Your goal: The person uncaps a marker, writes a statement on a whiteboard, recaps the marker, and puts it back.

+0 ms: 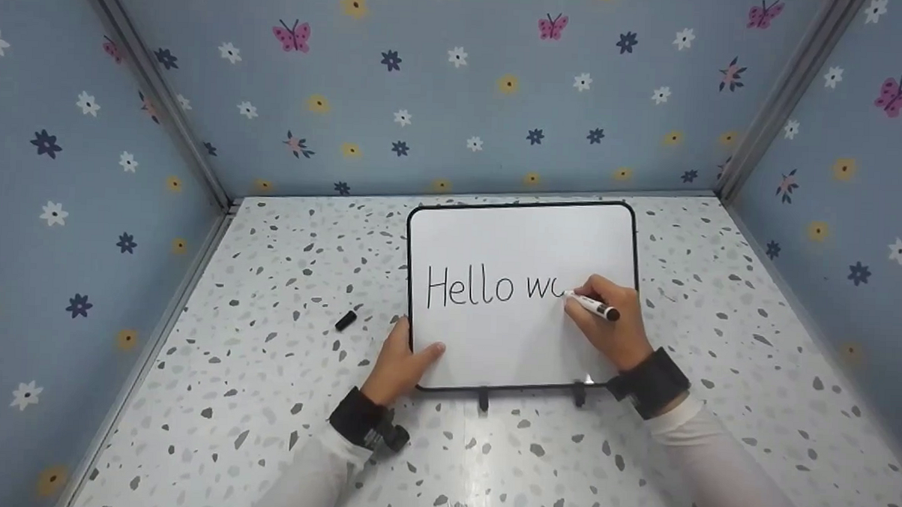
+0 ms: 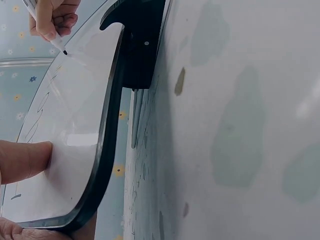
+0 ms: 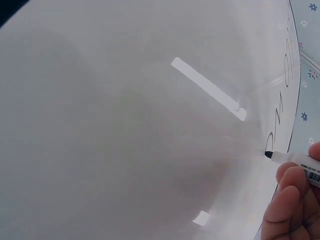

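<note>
A black-framed whiteboard point(image 1: 493, 345) bears the handwritten words "Hello w" and a partly drawn round letter. My right hand point(image 1: 610, 323) pinches a white marker point(image 1: 590, 304) with a dark end, over the board's right half. In the right wrist view the marker's black tip point(image 3: 269, 154) meets the end of the curved stroke. At the lower left corner my left hand point(image 1: 402, 361) grips the board's edge, thumb on the writing face and fingers behind. The left wrist view shows that thumb point(image 2: 25, 161) flat on the surface.
A black marker cap point(image 1: 346, 320) lies on the speckled table point(image 1: 270, 277), left of the board. Black feet point(image 1: 483, 399) jut from the board's lower edge, one of them large in the left wrist view. Blue flowered panels point(image 1: 441, 95) enclose the back and both sides.
</note>
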The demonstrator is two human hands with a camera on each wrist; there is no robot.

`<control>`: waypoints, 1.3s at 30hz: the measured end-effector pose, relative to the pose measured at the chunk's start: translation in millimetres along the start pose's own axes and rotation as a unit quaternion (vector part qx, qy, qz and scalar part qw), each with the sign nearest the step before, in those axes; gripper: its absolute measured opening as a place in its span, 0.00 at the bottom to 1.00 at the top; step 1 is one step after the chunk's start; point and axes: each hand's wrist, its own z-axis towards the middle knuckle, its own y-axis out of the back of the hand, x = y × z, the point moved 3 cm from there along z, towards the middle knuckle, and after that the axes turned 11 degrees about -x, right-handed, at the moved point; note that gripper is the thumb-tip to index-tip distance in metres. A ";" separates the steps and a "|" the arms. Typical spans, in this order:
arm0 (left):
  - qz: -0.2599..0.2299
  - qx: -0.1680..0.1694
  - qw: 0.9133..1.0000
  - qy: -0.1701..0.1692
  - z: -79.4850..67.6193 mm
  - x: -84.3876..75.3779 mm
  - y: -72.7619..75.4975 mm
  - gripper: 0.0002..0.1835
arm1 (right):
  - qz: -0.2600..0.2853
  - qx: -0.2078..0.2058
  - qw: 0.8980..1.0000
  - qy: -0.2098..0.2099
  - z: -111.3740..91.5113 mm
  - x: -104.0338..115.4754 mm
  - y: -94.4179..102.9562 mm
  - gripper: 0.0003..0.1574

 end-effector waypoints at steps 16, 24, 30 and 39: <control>0.009 0.001 1.000 0.024 0.9 -3.6 -1.8 0.42 | -0.033 -0.009 0.999 0.008 11.4 2.2 -4.5 0.05; -0.005 0.006 1.000 0.013 0.7 -2.6 -1.6 0.39 | -0.034 0.010 0.999 0.014 12.0 4.0 -8.5 0.07; -0.011 0.007 1.000 0.010 1.4 0.2 -1.9 0.39 | -0.021 0.014 1.000 0.013 11.7 6.3 -11.9 0.07; -0.005 0.003 1.000 0.000 0.7 0.3 -0.3 0.38 | -0.013 -0.021 1.000 0.008 13.5 0.2 -3.7 0.07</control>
